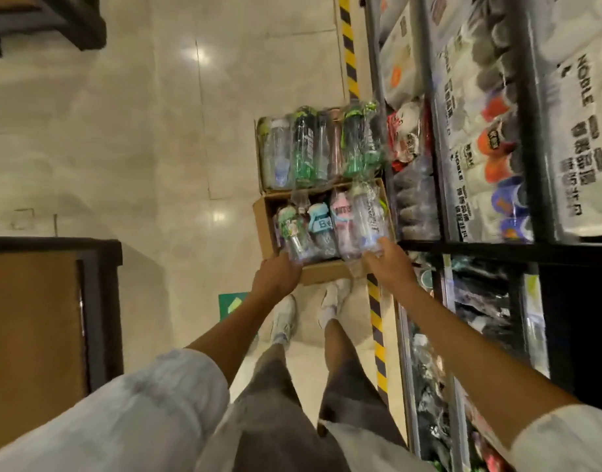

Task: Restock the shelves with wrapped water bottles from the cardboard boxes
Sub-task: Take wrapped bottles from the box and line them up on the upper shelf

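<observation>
Wrapped bottles fill the near cardboard box on the floor; each hand's fingers grip one. Left hand and right hand should lift straight up, grasping bottle bodies, not loose wrap.

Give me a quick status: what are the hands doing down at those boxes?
Left hand grips a clear wrapped bottle in the near box. Right hand grips another wrapped bottle. Far box full. Nothing blocking the shelves.
</observation>
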{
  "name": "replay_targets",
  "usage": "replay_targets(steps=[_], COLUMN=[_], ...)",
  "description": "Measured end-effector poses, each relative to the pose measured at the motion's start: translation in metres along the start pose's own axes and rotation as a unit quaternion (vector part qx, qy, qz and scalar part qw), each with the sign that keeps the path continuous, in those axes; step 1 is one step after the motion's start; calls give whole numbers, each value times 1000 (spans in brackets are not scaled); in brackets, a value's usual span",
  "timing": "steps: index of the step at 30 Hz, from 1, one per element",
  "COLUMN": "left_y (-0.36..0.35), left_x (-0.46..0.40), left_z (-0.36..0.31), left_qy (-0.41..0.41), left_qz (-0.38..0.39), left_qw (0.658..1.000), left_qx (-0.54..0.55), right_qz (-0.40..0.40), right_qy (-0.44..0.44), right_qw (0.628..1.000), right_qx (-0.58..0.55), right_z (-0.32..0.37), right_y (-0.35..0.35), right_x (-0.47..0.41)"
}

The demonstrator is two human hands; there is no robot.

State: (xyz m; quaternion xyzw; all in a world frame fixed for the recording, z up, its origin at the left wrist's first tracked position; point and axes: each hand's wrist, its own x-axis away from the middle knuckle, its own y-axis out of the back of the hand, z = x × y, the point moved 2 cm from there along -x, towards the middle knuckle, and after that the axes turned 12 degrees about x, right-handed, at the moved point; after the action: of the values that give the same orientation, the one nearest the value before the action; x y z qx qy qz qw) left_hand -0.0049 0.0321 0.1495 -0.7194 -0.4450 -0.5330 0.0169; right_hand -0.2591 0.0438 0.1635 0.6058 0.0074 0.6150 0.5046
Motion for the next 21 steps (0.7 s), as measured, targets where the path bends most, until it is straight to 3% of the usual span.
replay_targets(steps=[6, 11, 17, 21], left_y=[-45, -85, -127, -144], left_x=[-95, -189, -279, -319], left_z=[13, 47, 75, 87], left_qy=[100, 226, 265, 282], left_qz=[-1, -20, -44, -58], left_qw=[984, 921, 900, 893], left_qx=[149, 317, 342, 346], right_qz=[4, -3, -34, -21], right_qy=[-26, -70, -81, -81], right_qw=[1000, 997, 995, 996], right_qx=[-6, -37, -41, 21], right_z=[-15, -36, -71, -68], right_y=[-26, -55, -98, -122], right_x=[-110, -195, -272, -304])
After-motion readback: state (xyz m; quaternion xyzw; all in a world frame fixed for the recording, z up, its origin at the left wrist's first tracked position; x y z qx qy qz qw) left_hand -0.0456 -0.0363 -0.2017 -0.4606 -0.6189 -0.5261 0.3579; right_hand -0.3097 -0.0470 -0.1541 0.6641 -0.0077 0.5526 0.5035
